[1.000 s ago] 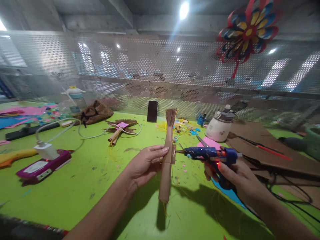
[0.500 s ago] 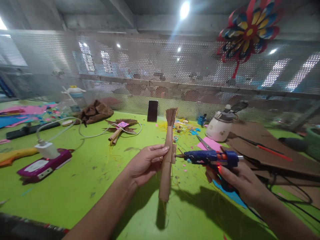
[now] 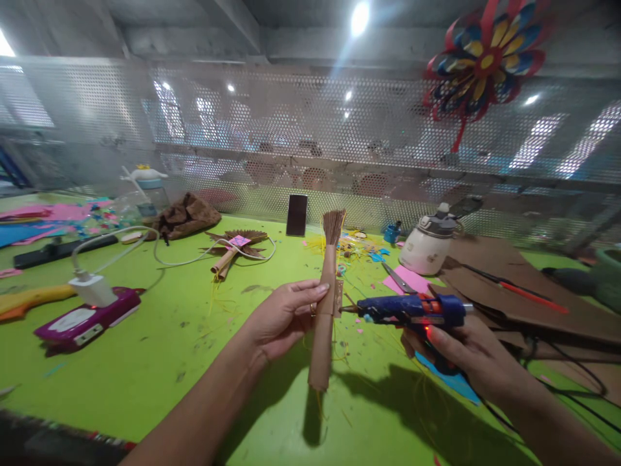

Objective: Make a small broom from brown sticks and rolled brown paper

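My left hand [image 3: 286,317] is closed around a rolled brown paper tube [image 3: 322,343], its thumb pressed on the front. Pleated brown paper [image 3: 334,225] fans out of the tube's far end, and thin yellow strands show at both ends. A small brown flap with dots [image 3: 338,298] sticks out from the tube's right side. In my right hand [image 3: 466,349] is a blue glue gun [image 3: 412,309] with a red light glowing on it. Its nozzle points left, close to the flap; whether it touches cannot be made out.
On the green table [image 3: 194,388] lie a purple power strip [image 3: 87,320] with a white charger, a pleated paper piece [image 3: 240,241], scissors [image 3: 398,278] and brown cardboard [image 3: 514,285]. A phone [image 3: 296,215] stands at the back, a white bottle [image 3: 427,244] farther right. The glue gun's cord trails right.
The glue gun has shifted very slightly to the right with my right hand. My left hand and the paper tube stay nearly in place.
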Tool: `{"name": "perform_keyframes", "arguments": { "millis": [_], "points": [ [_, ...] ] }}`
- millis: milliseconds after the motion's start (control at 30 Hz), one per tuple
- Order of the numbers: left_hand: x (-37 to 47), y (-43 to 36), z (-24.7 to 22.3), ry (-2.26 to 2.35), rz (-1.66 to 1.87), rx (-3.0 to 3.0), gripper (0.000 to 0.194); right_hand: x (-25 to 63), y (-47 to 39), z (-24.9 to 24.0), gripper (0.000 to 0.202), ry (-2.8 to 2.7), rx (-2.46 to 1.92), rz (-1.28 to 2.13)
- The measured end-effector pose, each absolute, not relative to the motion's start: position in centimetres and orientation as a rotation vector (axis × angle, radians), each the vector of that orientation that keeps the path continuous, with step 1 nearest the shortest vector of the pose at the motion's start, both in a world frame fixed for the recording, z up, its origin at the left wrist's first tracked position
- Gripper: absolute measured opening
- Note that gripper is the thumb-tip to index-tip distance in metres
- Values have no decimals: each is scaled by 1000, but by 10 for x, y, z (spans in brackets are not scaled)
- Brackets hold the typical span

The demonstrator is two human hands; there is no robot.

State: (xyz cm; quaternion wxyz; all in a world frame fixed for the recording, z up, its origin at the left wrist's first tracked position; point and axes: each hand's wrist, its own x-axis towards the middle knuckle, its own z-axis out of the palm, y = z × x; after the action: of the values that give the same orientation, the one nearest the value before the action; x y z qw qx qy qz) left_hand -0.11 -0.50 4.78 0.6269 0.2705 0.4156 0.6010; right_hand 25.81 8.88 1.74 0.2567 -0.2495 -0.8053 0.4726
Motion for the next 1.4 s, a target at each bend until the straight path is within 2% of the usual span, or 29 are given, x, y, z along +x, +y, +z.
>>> {"name": "perform_keyframes", "arguments": {
  "millis": [267, 933, 1400],
  "points": [
    [1, -5, 45, 939, 1356, 635, 16, 250, 93, 16, 40, -2064, -626, 1281],
    [2, -6, 48, 914, 1360, 607, 11, 258, 90, 17, 41, -2280, -629, 1195],
    [2, -6, 50, 953, 1385, 586, 13, 261, 89, 17, 40, -2142, -647, 1270]
  ]
}}
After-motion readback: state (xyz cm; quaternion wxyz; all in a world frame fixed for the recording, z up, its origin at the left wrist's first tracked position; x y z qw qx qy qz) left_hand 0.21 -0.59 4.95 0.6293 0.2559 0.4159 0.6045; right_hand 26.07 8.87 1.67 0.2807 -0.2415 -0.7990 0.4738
